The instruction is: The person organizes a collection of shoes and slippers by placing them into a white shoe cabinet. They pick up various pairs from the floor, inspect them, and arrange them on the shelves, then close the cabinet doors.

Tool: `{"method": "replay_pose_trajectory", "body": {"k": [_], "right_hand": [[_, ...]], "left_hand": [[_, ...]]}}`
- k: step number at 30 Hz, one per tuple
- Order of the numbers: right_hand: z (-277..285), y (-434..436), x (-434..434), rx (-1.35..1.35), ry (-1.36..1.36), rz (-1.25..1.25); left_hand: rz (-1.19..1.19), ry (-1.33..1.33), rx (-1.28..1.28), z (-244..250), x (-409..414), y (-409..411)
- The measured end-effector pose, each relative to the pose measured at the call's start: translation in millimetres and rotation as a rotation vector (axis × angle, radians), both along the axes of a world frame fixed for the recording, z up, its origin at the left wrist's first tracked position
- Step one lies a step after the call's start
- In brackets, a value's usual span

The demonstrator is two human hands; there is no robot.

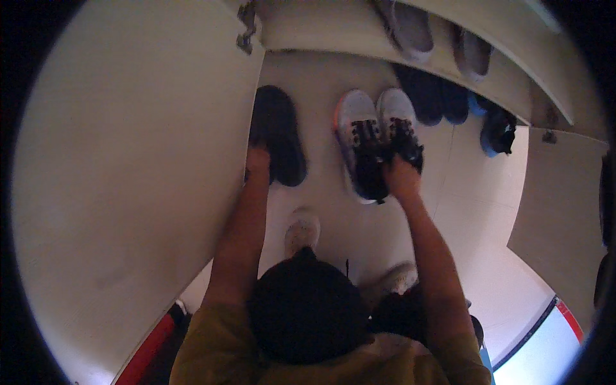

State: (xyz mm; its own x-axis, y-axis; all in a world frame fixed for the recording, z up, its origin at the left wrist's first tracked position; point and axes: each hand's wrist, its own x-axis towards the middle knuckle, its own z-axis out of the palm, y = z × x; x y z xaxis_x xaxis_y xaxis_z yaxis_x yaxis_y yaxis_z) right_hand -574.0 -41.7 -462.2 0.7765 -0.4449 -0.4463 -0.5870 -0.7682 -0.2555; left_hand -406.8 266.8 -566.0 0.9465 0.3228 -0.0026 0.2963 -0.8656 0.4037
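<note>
A pair of white sneakers (358,108) with black laces and dark collars sits side by side on the floor, toes pointing away from me. At the heel of the right sneaker, my right hand (404,175) grips its dark collar. To the left, beside the cabinet door, lie dark slippers (284,130). My left hand (258,159) reaches down onto these slippers; its fingers are hidden in the dark, so its hold is unclear.
A pale door (134,159) stands open along my left. Shoes (414,29) rest on a shelf at upper right, with dark slippers (428,101) and a black-and-blue shoe (498,132) beneath. Another open door (558,192) is at right. My own shod foot (302,231) is close in front.
</note>
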Motion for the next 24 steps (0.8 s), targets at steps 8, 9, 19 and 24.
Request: {"method": "replay_pose_trajectory", "body": {"k": [8,9,19,24], "right_hand": [[19.0,-7.4,5.2,-0.107,0.186,0.121],[18.5,-8.7,0.8,-0.100,0.183,0.146],[-4.9,-34.3,-48.5,-0.049,-0.240,0.228],[12.1,-55.5,-53.9,1.383,-0.401,-0.581]], "left_hand": [[0.003,-0.009,-0.091,-1.5,-31.5,26.5],[0.006,-0.005,-0.106,4.2,-30.5,30.5],[-0.017,-0.053,-0.600,-43.4,-99.5,24.4],[-0.417,0.233,-1.071,5.8,-85.0,-32.7]]}}
